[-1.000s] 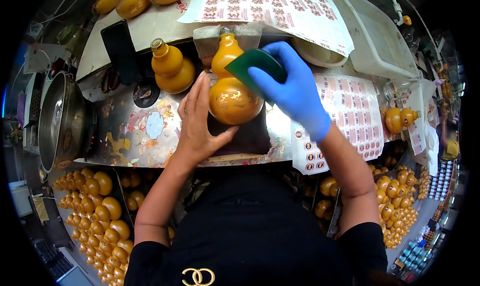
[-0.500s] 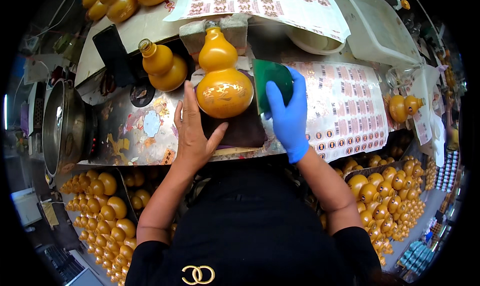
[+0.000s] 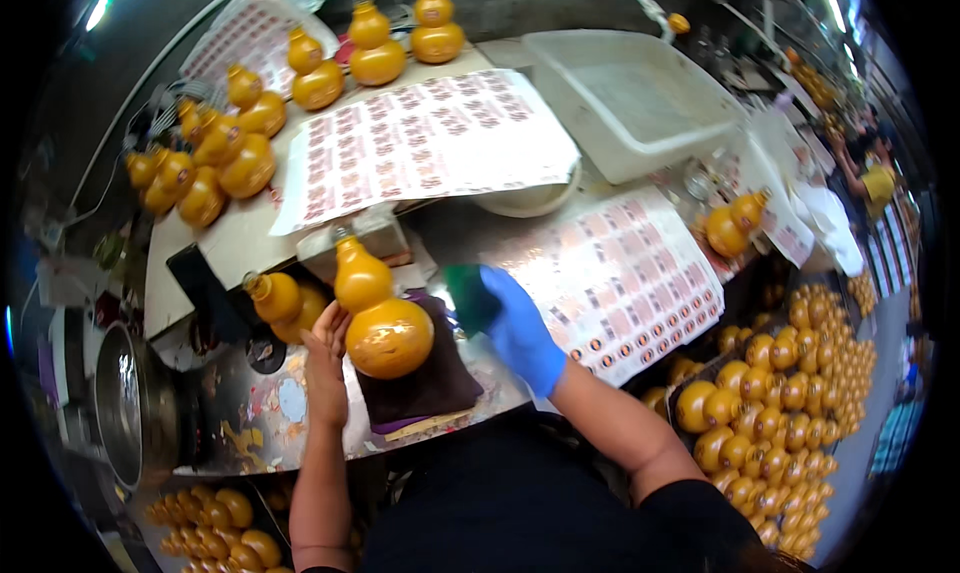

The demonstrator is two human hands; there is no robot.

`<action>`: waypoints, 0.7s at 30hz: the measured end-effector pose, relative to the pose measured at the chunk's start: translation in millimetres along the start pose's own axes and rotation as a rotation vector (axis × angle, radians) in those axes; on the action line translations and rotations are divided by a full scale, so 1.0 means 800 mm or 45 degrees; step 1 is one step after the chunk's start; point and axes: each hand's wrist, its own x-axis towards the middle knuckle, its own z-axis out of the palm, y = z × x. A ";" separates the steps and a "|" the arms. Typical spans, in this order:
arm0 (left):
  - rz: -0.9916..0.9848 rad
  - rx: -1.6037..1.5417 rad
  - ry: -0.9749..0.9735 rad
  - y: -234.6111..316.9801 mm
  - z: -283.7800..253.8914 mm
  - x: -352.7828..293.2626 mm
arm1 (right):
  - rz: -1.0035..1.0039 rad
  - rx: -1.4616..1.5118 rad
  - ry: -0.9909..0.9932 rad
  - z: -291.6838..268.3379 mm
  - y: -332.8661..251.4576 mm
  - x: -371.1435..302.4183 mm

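Observation:
A glossy yellow-orange gourd-shaped bottle [image 3: 388, 335] leans with its neck away from me, its shiny printed pattern low on the belly. My bare left hand [image 3: 326, 363] curves its fingers against the bottle's left side; the thumb is hidden. Under the bottle lies a dark cloth pad [image 3: 425, 398], and behind its neck is a pale padded block [image 3: 378, 245]. In a blue glove, my right hand [image 3: 522, 338] grips a flat green scraper [image 3: 470, 298], held to the right of the bottle and apart from it. Motion blurs the scraper.
A second gourd bottle [image 3: 285, 303] and a black phone-like slab on a stand [image 3: 205, 283] are at the left. Printed transfer sheets [image 3: 625, 283] lie to the right. Behind are a translucent tub [image 3: 630, 113] and several gourd bottles [image 3: 377, 63]. A metal pan [image 3: 125, 403] stands far left.
The view has swung, showing more of the back of the table. The bottle's pattern now faces lower left. My left fingers have come in closer against the bottle; the right hand still holds the scraper.

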 end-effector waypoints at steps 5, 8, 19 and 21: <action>-0.267 -0.214 -0.052 -0.018 -0.040 0.035 | -0.203 -0.724 -0.204 0.052 -0.032 0.043; -0.131 -0.025 -0.081 0.006 -0.023 -0.002 | -0.583 -1.521 -0.278 0.092 -0.058 0.026; 0.127 0.639 -0.429 0.074 0.030 -0.059 | -0.906 -1.812 -0.326 0.089 -0.072 -0.070; 0.250 0.724 -0.535 0.085 0.057 -0.052 | -0.884 -1.638 -0.172 0.071 -0.072 -0.087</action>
